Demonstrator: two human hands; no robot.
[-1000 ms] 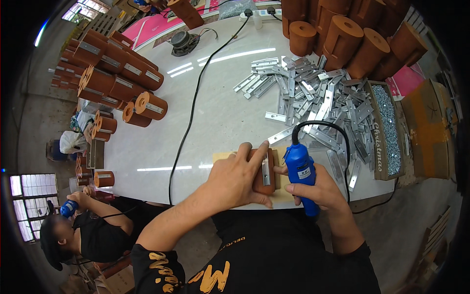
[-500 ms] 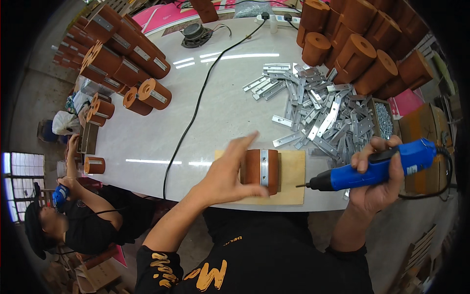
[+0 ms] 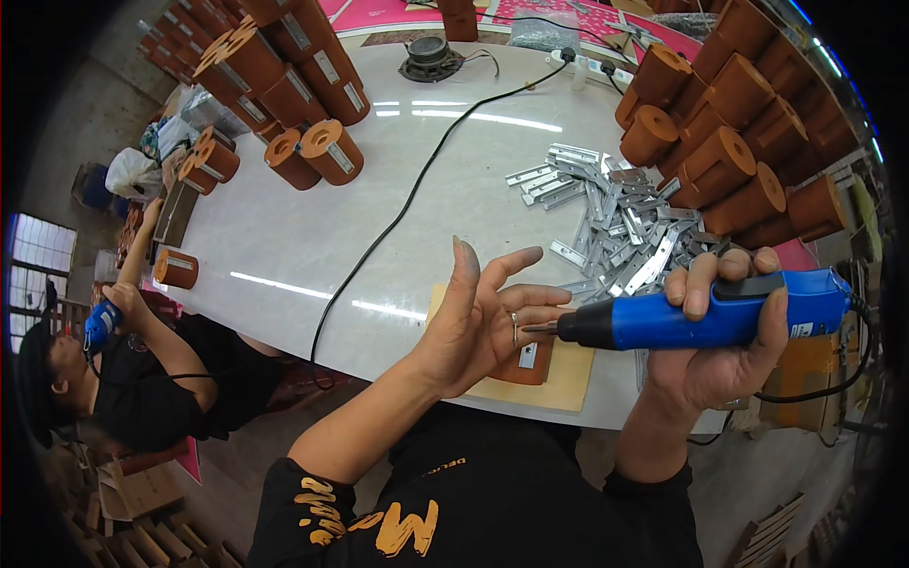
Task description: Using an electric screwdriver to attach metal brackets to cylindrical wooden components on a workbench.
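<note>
My right hand (image 3: 715,355) is wrapped round a blue electric screwdriver (image 3: 634,322) with a black nose, held level and pointing left. Its bit reaches the fingers of my left hand (image 3: 483,331), which is open, palm up and fingers spread. A small silvery piece shows on those fingers by the bit; whether it is a screw or a ring I cannot tell. Beneath my left hand lies a brown cylindrical block (image 3: 524,367) with a metal strip on it, mostly hidden. The block rests on a pale yellow board (image 3: 565,383) at the table's near edge.
Loose metal strips (image 3: 615,227) are heaped right of centre. Brown cylinders stand stacked at the far right (image 3: 720,166) and far left (image 3: 317,66). A black cable (image 3: 402,204) crosses the white table (image 3: 284,232). To the left, a co-worker (image 3: 142,369) holds another blue tool (image 3: 102,325).
My left hand has turned palm up and come over the block, under the bit. The screwdriver has moved slightly left to meet it. The whole view has shifted a little.
</note>
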